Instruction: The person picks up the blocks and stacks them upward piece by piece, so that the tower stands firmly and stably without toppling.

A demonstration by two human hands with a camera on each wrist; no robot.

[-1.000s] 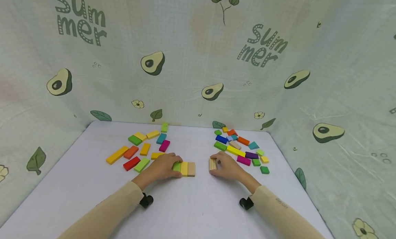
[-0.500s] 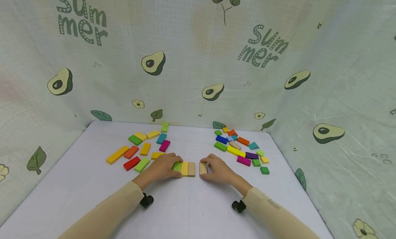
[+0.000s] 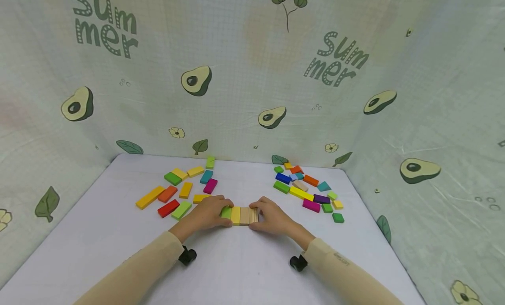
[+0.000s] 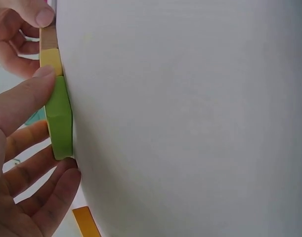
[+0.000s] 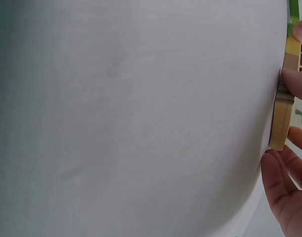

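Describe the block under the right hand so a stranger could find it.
On the white table, a short row of blocks lies between both hands. The right hand grips its right end piece, a bare wooden block, unpainted with ridged grain.

I see a white table [image 3: 244,270] boxed in on three sides by a pale green cloth backdrop [image 3: 244,77]. The cloth is printed with halved avocados [image 3: 196,80], leaves, small flowers and the word "Summer" [image 3: 335,59]. Light falls evenly, with soft shadows.
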